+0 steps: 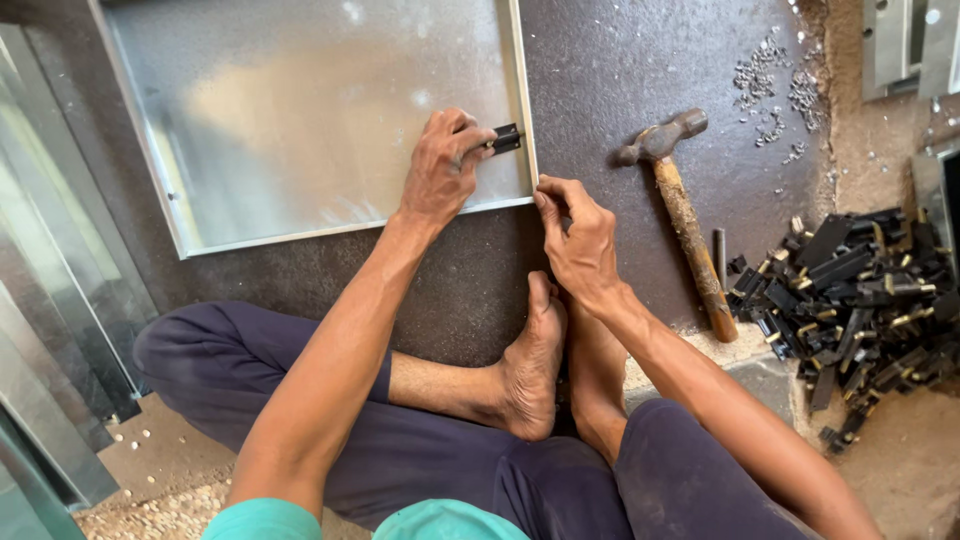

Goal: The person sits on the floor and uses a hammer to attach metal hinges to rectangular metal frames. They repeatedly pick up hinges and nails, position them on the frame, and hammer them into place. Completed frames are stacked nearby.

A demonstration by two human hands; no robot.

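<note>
Bracket (506, 138) (small, black) lies w/ long axis along sheet-metal panel (300, 110) toward its right rim, left hand (445, 165) fingers clamped on it.

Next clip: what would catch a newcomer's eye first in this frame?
First the two hands at the lower right corner of the shiny sheet-metal panel: the left hand presses a small black fitting onto it, and the right hand pinches the panel's edge just outside. Next, the ball-peen hammer lying on the dark mat to the right, and the heap of black fittings at the far right.
</note>
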